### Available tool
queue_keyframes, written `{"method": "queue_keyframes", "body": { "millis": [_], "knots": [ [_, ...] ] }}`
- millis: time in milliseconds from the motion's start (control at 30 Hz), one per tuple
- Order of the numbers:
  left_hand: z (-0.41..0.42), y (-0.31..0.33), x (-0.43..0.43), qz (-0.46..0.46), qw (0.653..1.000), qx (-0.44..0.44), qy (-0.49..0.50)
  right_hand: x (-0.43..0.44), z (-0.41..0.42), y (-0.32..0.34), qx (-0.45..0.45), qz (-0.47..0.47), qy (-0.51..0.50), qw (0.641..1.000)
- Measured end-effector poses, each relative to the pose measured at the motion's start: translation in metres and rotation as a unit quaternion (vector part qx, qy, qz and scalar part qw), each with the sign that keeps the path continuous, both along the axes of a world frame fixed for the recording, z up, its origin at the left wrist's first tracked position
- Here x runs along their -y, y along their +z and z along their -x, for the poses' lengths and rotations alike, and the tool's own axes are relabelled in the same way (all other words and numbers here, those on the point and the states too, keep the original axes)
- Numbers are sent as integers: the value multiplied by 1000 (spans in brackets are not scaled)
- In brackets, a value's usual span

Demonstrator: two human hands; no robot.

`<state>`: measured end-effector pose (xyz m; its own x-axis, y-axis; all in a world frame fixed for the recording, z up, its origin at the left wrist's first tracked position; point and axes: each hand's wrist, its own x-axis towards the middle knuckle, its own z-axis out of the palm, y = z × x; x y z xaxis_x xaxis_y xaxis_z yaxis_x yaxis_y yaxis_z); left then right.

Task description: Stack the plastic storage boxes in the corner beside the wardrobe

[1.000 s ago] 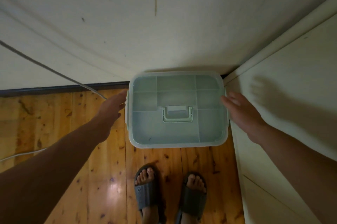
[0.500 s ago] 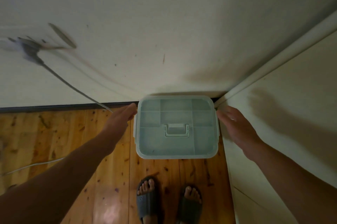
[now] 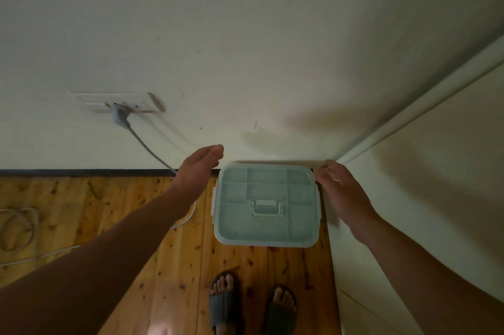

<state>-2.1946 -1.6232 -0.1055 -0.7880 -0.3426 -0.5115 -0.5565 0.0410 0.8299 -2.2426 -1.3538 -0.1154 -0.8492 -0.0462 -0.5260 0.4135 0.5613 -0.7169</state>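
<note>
1. A pale green plastic storage box sits on the wooden floor in the corner. Its far edge lies against the wall and its right side is just beside the white wardrobe.
2. Seen from above, only the lid shows. It has ribbed panels, and a folding handle lies flat near its middle. Whether another box stands beneath it cannot be told.
3. The left hand is at the box's far left corner. Its fingers are straight and held together, and it holds nothing. It appears apart from the box.
4. The right hand is at the box's right edge, between the box and the wardrobe. Its fingers are loosely spread and relaxed, gripping nothing. Whether its fingertips touch the far right corner of the lid cannot be told.
5. A wall socket on the left has a grey plug in it. From the plug a grey cable runs down and passes behind the left wrist.
6. A white cord lies in loops on the floor at the far left.
7. A dark skirting strip runs along the foot of the wall.
8. The person's 2 feet, in dark slippers, stand on the floor just in front of the box.
</note>
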Motion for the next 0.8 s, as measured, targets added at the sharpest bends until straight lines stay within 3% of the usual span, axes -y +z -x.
{"method": "queue_keyframes", "body": {
  "millis": [333, 500, 800],
  "knots": [
    [-1, 83, -13, 8, 999, -38, -38, 13, 0, 78, -32, 42, 4, 999],
    [-2, 130, -13, 79, 991, -61, -91, 23, -2, 122, -59, 53, 8, 997],
    [-5, 205, -16, 91, 987, -45, -122, 32, -10, 208, -102, 55, 27, 993]
  ]
}}
